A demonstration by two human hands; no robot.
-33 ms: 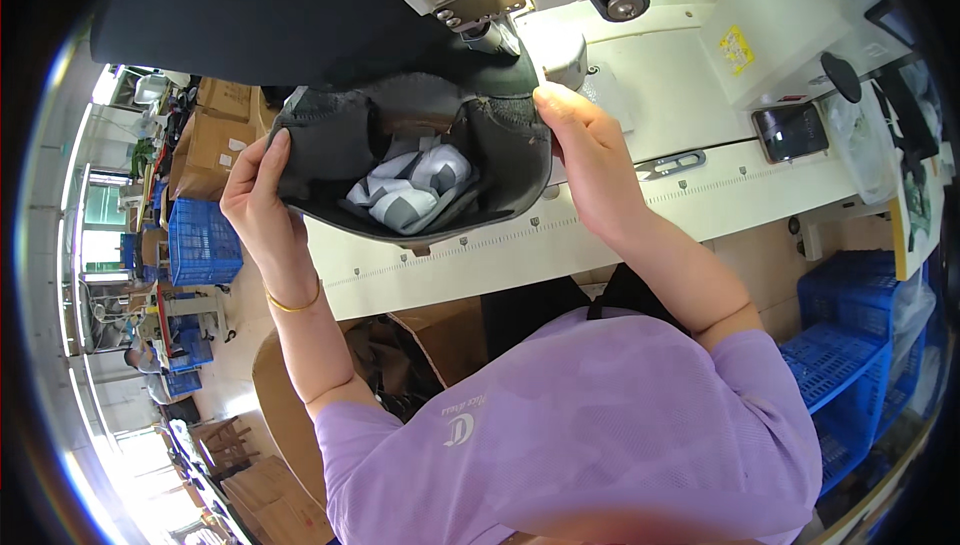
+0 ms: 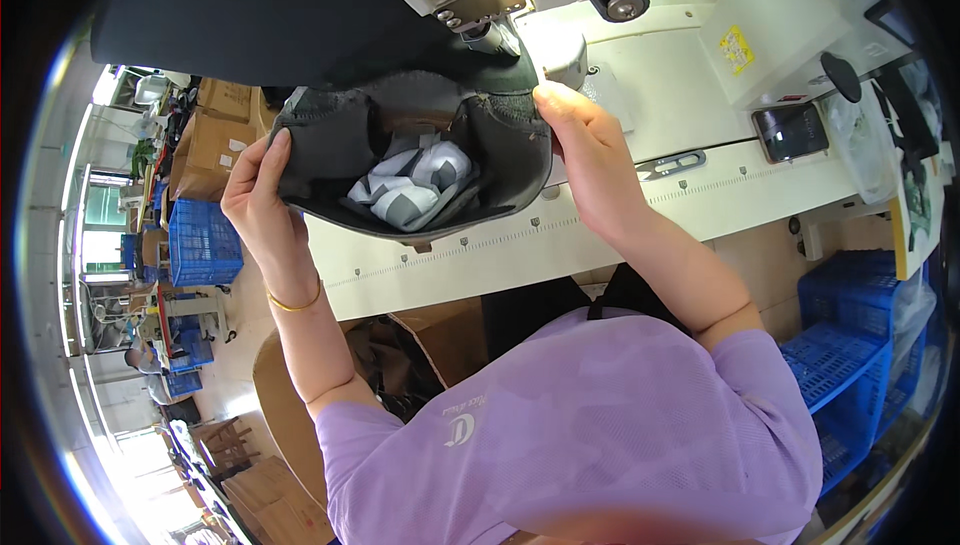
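Observation:
A black fabric bag (image 2: pixel 330 177) hangs between my hands, its mouth facing up toward me. Bunched inside it is a grey and white patterned cloth (image 2: pixel 415 185). At the left edge of the bag, my left hand (image 2: pixel 262 190) is closed, with the thumb on top of the rim. My right hand (image 2: pixel 590 150) pinches the upper right edge, close to a stitched seam. The fingers behind the fabric are hidden on both sides. Right above the far edge of the bag is the needle area of a sewing machine (image 2: pixel 490 5).
The white machine table (image 2: pixel 400 280) has a ruler strip along its near edge. A thread snipper (image 2: pixel 670 165) and a phone (image 2: pixel 790 133) lie on its right. Blue crates (image 2: pixel 840 345) stand at the lower right, and an open cardboard box (image 2: pixel 440 340) is below the table.

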